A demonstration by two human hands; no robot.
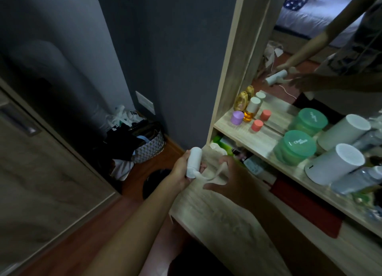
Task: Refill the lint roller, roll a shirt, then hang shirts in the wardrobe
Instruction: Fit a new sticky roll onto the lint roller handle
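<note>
Nearest the camera, over the pale wooden table, the left hand wraps its grip round the white lint roller, fingers curled about the drum with the roll standing nearly upright and poking above the fist. Just right of that grip, the right hand hovers with fingers spread and loosely bent; a pale curved piece, probably the roller's handle, runs from the drum's lower end toward its fingers, though blur hides whether they actually pinch it. This looks like the refill stage, barely begun. To do it well, the left grip should keep the drum steady while the right pulls straight along the axis, not sideways, so the roll slides cleanly. Beyond the grip, a shelf carries a purple cap, an amber bottle and green tubs. Left of it, on the floor, sits a laundry basket. No shirt is clearly identifiable.
</note>
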